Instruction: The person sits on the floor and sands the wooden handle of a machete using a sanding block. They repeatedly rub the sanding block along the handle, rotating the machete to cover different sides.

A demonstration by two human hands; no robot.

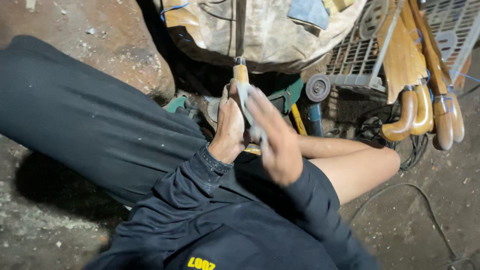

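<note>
A: What are the two hands doing?

B: Both are up in front of the seated person's chest, close together. The left hand (229, 126) is wrapped around a wooden handle (241, 74), gripping it below its upper end, where a metal collar sits. A long dark metal shaft (240, 27) runs up from that collar toward the top of the view.

A: And the right hand?

B: The right hand (276, 140) lies just beside the left, fingers stretched out rather than curled. It presses a pale grey strip (246, 100), cloth or abrasive paper, I cannot tell which, against the handle. The fingers are blurred, so I cannot say whether they pinch the strip or only lay it flat.

A: Where is the handle relative to everything else?

B: It stands nearly upright between the person's knees, in front of a worn, stained sack (270, 32) that fills the upper middle of the view.

A: What else is around?

B: To the right, a bundle of finished curved wooden handles (422, 107) leans against a white plastic crate (352, 60). A small round grinding wheel (318, 87) sits just beside the crate, near the hands. Black cable (415, 150) coils on the dirt floor under the bundle, and another length trails off toward the lower right. The person wears dark shorts and a dark long-sleeved top
</note>
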